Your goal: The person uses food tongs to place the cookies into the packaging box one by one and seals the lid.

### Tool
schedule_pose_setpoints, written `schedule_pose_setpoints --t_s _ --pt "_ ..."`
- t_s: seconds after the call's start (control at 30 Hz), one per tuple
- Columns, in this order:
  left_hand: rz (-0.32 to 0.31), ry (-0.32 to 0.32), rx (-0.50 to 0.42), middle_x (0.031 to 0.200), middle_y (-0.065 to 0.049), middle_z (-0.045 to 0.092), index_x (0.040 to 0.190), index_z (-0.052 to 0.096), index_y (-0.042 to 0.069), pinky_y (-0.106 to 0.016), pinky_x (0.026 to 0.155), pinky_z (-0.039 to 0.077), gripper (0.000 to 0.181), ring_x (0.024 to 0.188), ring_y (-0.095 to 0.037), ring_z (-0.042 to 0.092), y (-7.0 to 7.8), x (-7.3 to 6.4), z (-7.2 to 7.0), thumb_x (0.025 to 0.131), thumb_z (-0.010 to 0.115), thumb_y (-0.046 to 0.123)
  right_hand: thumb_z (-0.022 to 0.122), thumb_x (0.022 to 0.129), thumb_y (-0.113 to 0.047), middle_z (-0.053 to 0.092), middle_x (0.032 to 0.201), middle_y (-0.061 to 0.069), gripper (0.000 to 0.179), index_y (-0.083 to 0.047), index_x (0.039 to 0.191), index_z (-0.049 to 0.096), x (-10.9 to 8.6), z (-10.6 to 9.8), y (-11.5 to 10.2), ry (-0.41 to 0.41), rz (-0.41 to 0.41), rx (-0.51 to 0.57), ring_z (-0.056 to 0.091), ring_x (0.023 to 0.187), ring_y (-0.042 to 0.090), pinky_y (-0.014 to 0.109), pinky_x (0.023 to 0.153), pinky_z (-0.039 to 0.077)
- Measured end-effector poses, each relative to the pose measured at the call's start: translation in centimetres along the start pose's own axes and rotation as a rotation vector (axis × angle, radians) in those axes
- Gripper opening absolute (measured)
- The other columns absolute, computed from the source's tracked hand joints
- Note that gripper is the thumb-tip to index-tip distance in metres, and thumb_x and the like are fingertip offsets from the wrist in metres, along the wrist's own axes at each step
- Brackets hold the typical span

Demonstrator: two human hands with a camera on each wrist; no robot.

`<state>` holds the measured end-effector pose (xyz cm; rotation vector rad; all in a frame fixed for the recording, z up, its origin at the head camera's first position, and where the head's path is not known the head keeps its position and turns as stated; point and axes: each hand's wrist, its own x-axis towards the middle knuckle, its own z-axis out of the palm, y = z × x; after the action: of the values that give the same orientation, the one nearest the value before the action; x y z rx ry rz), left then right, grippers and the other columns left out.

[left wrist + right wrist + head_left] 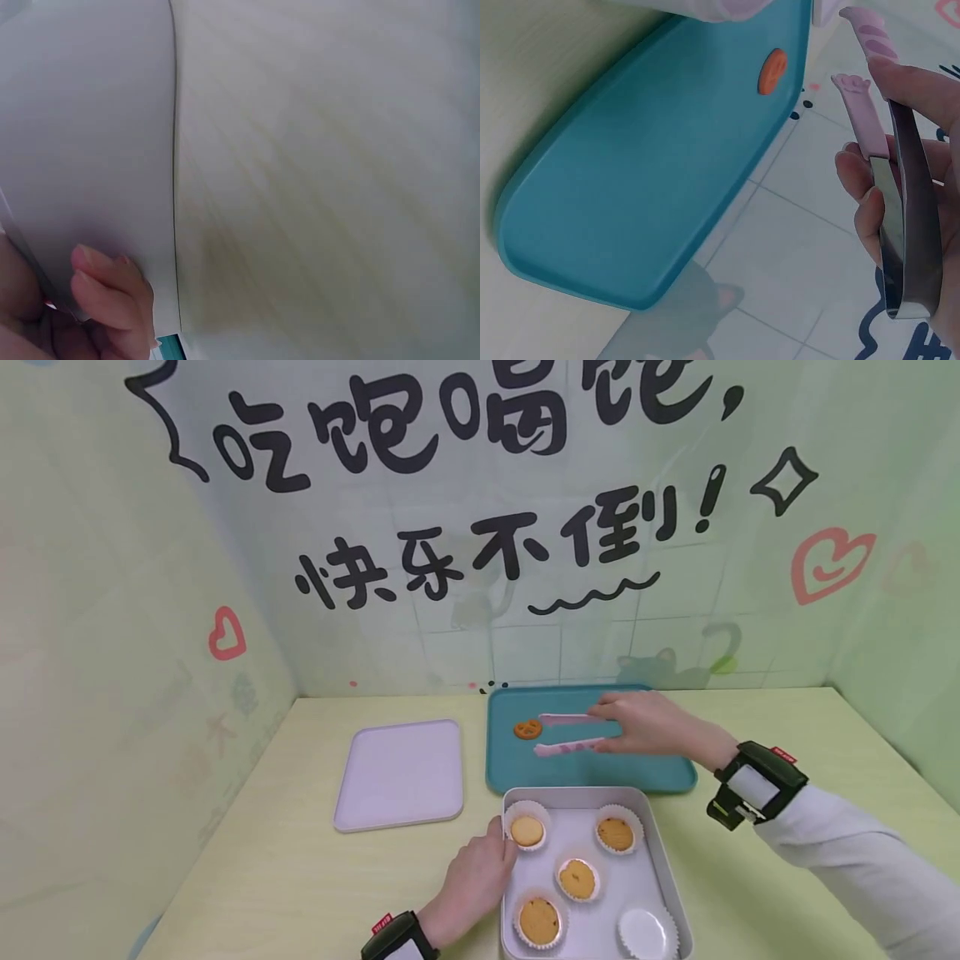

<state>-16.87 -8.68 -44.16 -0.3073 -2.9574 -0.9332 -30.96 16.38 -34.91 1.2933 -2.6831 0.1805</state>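
plainly, the right hand's [652, 724] fingers are curled round tongs [566, 747], whose tips stand apart just beside a pretzel [528, 729] on the blue tray [517, 774], near the centre of the frame. below, the left hand's [476, 878] fingers pinch the white tray's [572, 820] wall. four paper cups [638, 831] there hold cookies [577, 880]; the fifth cup [647, 935], lower right, is bare, so filling looks mostly done, with one left.

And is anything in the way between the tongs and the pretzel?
No, nothing visible. The right hand holds the tongs open over the blue tray, and the pretzel lies uncovered near their tips.
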Motion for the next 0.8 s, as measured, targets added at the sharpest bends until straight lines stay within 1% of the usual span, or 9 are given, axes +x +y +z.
schedule_pose_setpoints --t_s 0.17,0.27,0.37,0.57,0.7,0.8 --pt "-0.014 -0.013 0.001 0.078 -0.02 0.059 0.114 0.046 -0.012 -0.048 0.052 0.043 0.035 0.068 -0.035 0.059 0.1 0.1 0.0 0.092 0.042 0.016 0.068 0.077 -0.041 0.057 0.091 0.004 0.048 -0.004 0.108 0.065 1.7 1.0 0.7 -0.079 0.05 -0.011 0.055 0.075 0.016 0.034 0.063 0.045" --pt "-0.018 -0.021 0.0 0.08 -0.022 0.059 0.115 0.045 -0.012 -0.048 0.054 0.044 0.037 0.069 -0.035 0.059 0.1 0.1 -0.1 0.092 0.041 0.016 0.067 0.078 -0.041 0.058 0.093 0.006 0.048 -0.004 0.109 0.064 2.8 1.5 1.0 -0.127 0.075 -0.019 0.056 0.078 0.019 0.036 0.065 0.045" --pt "-0.011 -0.016 0.0 0.08 -0.021 0.059 0.115 0.046 -0.012 -0.048 0.054 0.044 0.036 0.069 -0.034 0.059 0.1 0.2 0.0 0.092 0.041 0.016 0.068 0.078 -0.04 0.058 0.094 0.007 0.047 -0.004 0.108 0.065 3.7 2.0 1.3 -0.163 0.086 -0.03 0.056 0.08 0.021 0.038 0.067 0.045" --pt "-0.005 -0.01 0.001 0.079 -0.02 0.059 0.114 0.046 -0.011 -0.048 0.053 0.043 0.036 0.069 -0.035 0.059 0.1 0.1 0.2 0.092 0.04 0.016 0.07 0.076 -0.035 0.058 0.084 0.005 0.042 -0.004 0.104 0.066 5.0 3.2 2.3 -0.186 0.083 -0.062 0.051 0.071 0.017 0.034 0.061 0.043" --pt "-0.011 -0.014 -0.001 0.077 -0.02 0.058 0.114 0.046 -0.011 -0.047 0.051 0.043 0.036 0.067 -0.033 0.059 0.2 0.2 0.1 0.091 0.04 0.016 0.07 0.077 -0.033 0.058 0.084 0.007 0.04 -0.002 0.102 0.066 5.6 3.2 2.4 -0.201 0.086 -0.06 0.05 0.07 0.018 0.035 0.06 0.042" --pt "-0.018 -0.023 -0.006 0.078 -0.02 0.059 0.115 0.045 -0.012 -0.046 0.052 0.043 0.036 0.067 -0.032 0.059 0.1 0.2 0.0 0.091 0.04 0.015 0.07 0.077 -0.033 0.055 0.078 0.004 0.037 -0.003 0.098 0.067 5.9 3.3 2.4 -0.21 0.085 -0.058 0.049 0.069 0.017 0.034 0.058 0.042"
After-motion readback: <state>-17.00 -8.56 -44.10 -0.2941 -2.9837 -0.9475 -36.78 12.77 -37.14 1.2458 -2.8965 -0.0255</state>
